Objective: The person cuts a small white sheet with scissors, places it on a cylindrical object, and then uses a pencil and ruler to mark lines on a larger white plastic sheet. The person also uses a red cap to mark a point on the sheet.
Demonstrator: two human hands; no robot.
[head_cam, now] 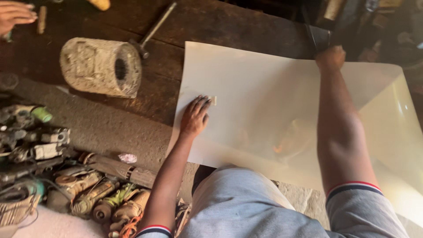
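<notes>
Cream sheet, glossy and thin, lies across the dark wooden bench and overhangs its near edge toward your lap; its corner at 3 o'clock curls upward. Your left hand rests flat on the sheet near its 9 o'clock edge, fingers spread, fingertips touching a small pale tab that looks like tape. Your right hand is closed at the sheet's far edge, at 1 o'clock, beside a dark metal object; whether it pinches the sheet or a tool, you cannot tell.

Risks, as judged from this view: the unsupported overhang may sag and crease if your left palm lifts; uneven pull from the right hand may skew the sheet under that palm; the raised corner may fold over. A hammer lies at 11 o'clock, just beside a cylindrical roll of coarse woven material; either may scratch the sheet if it slides that way. Worn power tools crowd the floor at 8 o'clock, well apart. Another person's hand shows at 10 o'clock.
</notes>
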